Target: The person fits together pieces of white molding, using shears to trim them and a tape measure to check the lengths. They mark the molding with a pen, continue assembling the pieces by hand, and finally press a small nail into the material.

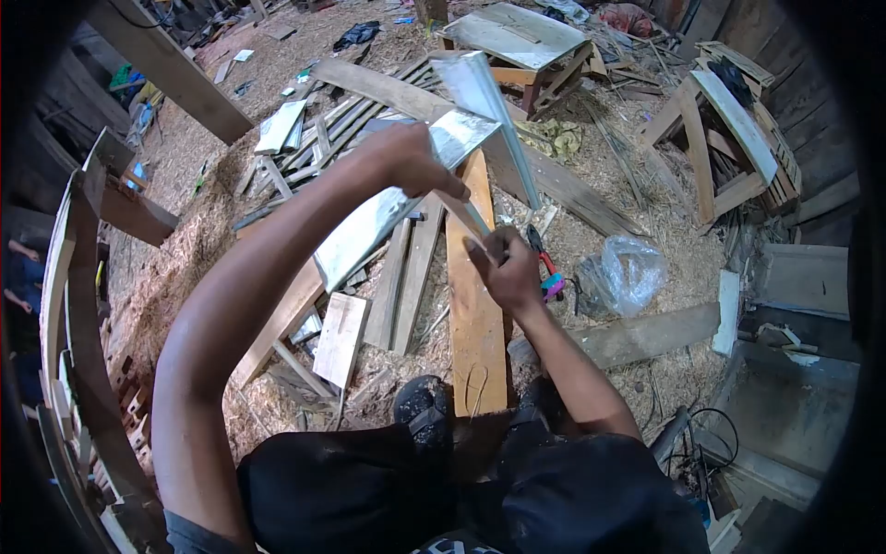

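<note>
My left hand (420, 171) is closed on the upper end of a thin pale strip (476, 220), above an orange-brown plank (477, 342). Lower and to the right, my right hand (510, 275) is wrapped round the strip's other end. The plank runs lengthwise away from between my feet, with a thin looped cord (477, 388) on its near end. Beyond my left hand, a shiny silvery panel (461, 136) and a long pale strip (503, 129) lie across the plank's far end. Red-handled pliers (546, 258) are on the ground beside my right hand.
A clear plastic bag (632, 274) lies to the right. Loose boards (401, 277) and wood shavings cover the ground at left. Wooden frames with pale tops (517, 35) stand at the back and right (734, 125). Part of another person (25, 277) shows at the left edge.
</note>
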